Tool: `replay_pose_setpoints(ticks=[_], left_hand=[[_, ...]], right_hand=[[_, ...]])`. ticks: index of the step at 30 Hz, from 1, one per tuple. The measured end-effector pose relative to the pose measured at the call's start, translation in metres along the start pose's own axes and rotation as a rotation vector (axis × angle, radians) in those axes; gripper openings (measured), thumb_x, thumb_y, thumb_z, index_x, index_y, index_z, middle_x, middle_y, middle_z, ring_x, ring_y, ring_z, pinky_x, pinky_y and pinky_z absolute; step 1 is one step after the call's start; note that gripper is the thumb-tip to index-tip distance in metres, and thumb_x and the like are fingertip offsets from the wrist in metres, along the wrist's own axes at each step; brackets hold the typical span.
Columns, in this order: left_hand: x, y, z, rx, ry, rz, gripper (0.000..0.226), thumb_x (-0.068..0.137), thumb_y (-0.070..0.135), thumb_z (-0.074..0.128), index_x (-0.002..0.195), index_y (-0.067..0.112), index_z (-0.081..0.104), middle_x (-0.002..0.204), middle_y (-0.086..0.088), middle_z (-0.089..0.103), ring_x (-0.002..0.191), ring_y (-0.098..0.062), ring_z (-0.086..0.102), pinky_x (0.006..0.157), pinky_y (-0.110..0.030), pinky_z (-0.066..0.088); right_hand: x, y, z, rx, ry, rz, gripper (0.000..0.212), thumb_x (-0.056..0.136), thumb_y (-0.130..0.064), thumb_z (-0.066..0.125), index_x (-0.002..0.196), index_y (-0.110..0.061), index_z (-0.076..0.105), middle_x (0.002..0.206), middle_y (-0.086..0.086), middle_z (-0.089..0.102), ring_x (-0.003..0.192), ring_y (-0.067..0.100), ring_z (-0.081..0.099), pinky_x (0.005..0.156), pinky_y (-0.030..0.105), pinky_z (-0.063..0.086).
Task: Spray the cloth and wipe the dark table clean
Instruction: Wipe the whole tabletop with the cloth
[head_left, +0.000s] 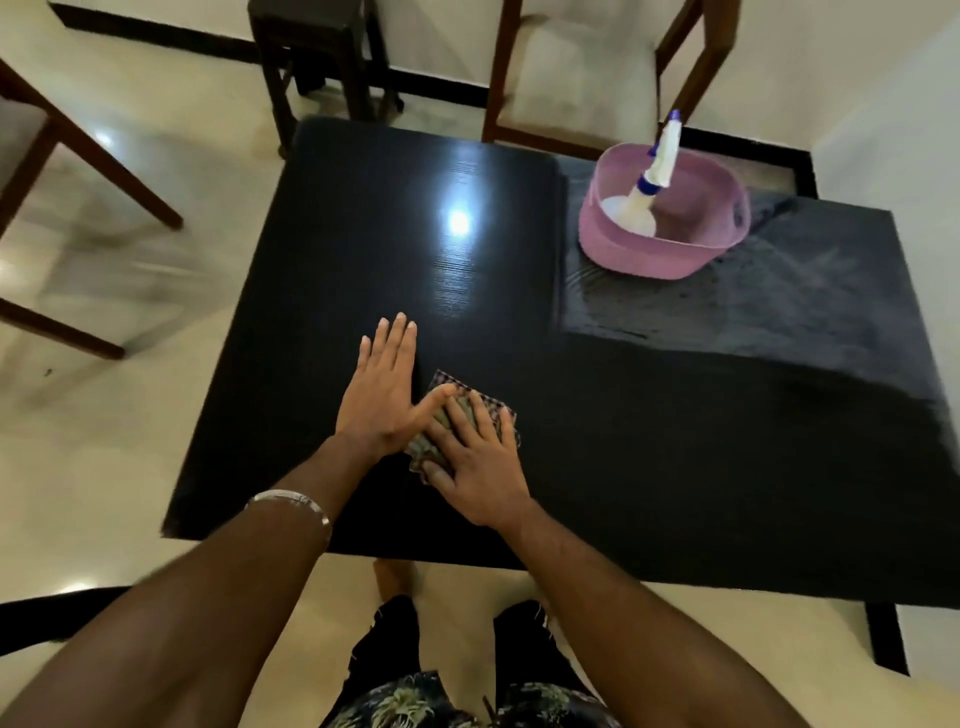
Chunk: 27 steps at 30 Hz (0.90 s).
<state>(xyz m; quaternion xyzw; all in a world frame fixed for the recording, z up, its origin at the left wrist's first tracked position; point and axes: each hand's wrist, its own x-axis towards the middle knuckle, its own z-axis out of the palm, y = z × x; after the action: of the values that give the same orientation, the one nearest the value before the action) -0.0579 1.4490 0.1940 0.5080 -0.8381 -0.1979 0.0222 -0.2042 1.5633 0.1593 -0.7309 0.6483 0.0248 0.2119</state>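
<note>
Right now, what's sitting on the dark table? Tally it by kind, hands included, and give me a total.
Cloths: 1, the checked cloth under the right hand's fingers
Basins: 1, the pink basin at the far right
Spray bottles: 1, the spray bottle standing in the basin
Hands: 2, left hand flat on the table, right hand pressing the cloth
Total: 5

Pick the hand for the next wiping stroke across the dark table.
Right, probably. The right hand lies flat on the checked cloth, fingers spread over it. The left hand rests flat on the bare dark table beside it, only its thumb reaching the cloth.
</note>
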Motion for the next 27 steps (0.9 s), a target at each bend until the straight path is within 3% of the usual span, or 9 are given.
replay_pose_setpoints(ticks=[5,16,23,27], left_hand=[[0.022,0.086,0.026,0.004,-0.018,0.069,0.100,0.086,0.078,0.014,0.156,0.009,0.000,0.165,-0.006,-0.007,0.151,-0.019,-0.013,0.123,-0.039,-0.007],[0.057,0.278,0.091,-0.025,-0.073,0.149,0.104,0.082,0.082,0.008,0.156,0.011,-0.003,0.165,-0.005,-0.010,0.150,-0.018,-0.017,0.122,-0.039,-0.009],[0.097,0.346,0.107,-0.006,-0.100,0.236,0.101,0.083,0.080,0.010,0.156,0.012,-0.006,0.164,-0.004,-0.014,0.150,-0.018,-0.018,0.122,-0.038,-0.010],[0.125,0.369,0.118,0.002,-0.121,0.276,0.105,0.080,0.084,0.002,0.156,0.012,-0.007,0.164,-0.004,-0.014,0.150,-0.019,-0.019,0.123,-0.040,-0.007]], right_hand=[[-0.050,0.098,-0.013,0.023,0.023,0.142,0.063,0.100,-0.061,0.025,0.157,-0.047,0.001,0.168,-0.008,-0.008,0.153,0.027,-0.014,0.119,0.059,-0.011],[-0.182,0.318,-0.043,0.081,0.024,0.486,0.065,0.100,-0.061,0.028,0.154,-0.052,-0.007,0.167,-0.007,-0.017,0.152,0.026,-0.020,0.119,0.057,-0.014],[-0.238,0.415,-0.051,0.119,0.038,0.700,0.067,0.100,-0.060,0.030,0.154,-0.051,-0.008,0.166,-0.004,-0.018,0.152,0.028,-0.019,0.119,0.060,-0.010],[-0.254,0.448,-0.053,0.119,0.051,0.804,0.069,0.100,-0.060,0.032,0.156,-0.047,-0.005,0.167,-0.001,-0.014,0.152,0.029,-0.016,0.120,0.060,-0.007]])
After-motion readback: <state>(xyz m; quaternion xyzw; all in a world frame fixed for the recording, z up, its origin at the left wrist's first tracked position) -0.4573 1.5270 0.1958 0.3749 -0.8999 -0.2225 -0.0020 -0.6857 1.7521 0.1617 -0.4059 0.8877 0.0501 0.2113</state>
